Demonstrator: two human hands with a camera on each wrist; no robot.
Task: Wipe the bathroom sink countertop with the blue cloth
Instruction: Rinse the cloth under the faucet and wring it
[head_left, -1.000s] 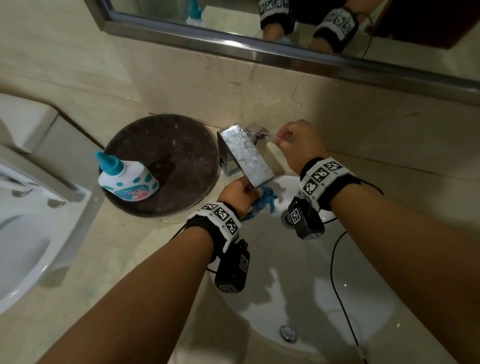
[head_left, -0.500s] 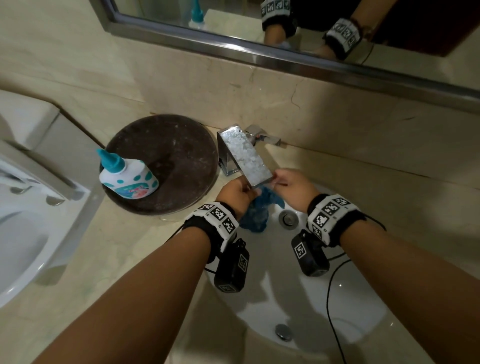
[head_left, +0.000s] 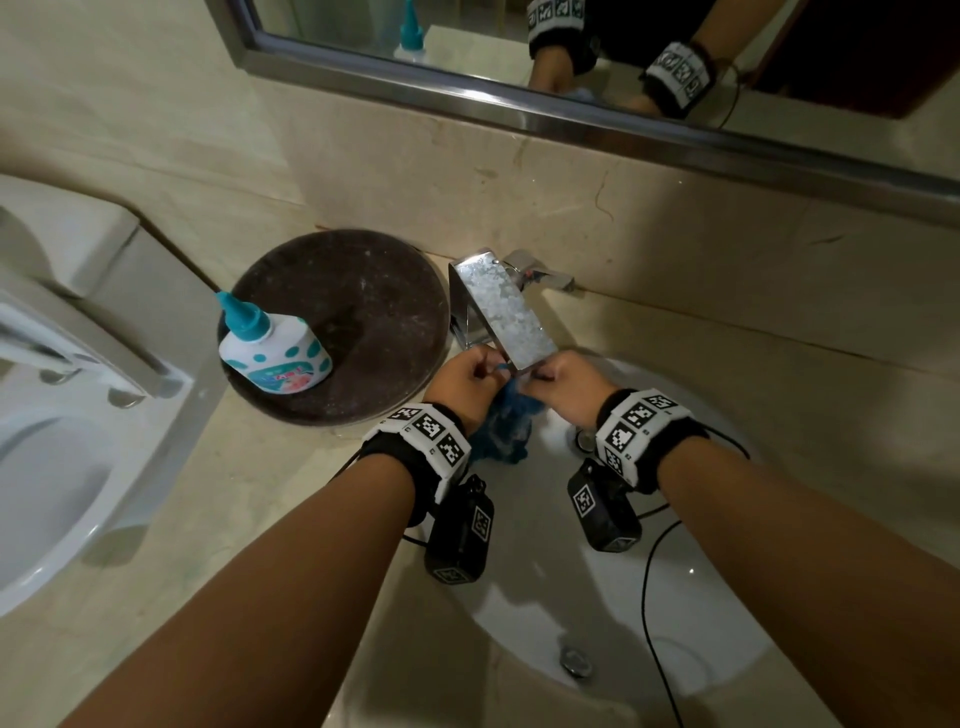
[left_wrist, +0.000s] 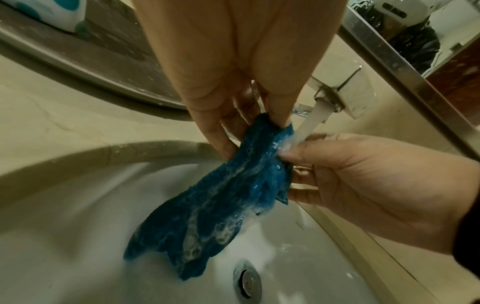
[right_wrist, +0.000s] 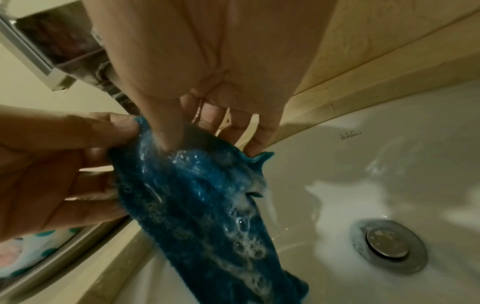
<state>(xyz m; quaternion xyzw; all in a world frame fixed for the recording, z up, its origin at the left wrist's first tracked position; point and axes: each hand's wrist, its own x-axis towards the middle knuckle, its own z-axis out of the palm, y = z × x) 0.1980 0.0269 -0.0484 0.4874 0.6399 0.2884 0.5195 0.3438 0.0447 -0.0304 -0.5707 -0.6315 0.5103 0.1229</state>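
Note:
The blue cloth (head_left: 506, 431) hangs wet and foamy over the white sink basin (head_left: 623, 597), just below the chrome faucet spout (head_left: 501, 306). My left hand (head_left: 480, 374) pinches its top edge on the left. My right hand (head_left: 545, 384) pinches the same edge on the right. In the left wrist view, water (left_wrist: 310, 119) runs from the spout onto the cloth (left_wrist: 221, 205) near the right hand (left_wrist: 363, 185). The right wrist view shows suds streaking the cloth (right_wrist: 194, 205) above the drain (right_wrist: 387, 244). The beige countertop (head_left: 249, 519) surrounds the basin.
A white bottle with a teal cap (head_left: 272, 348) lies on a dark round tray (head_left: 363, 306) left of the faucet. A toilet (head_left: 52, 415) stands at the far left. The mirror (head_left: 571, 47) and its steel frame run along the wall behind. The faucet lever (head_left: 540, 275) sits behind the spout.
My right hand left the faucet lever and came down to the cloth. Both hands now hold the cloth's top edge under the spout, and the cloth hangs lower into the basin.

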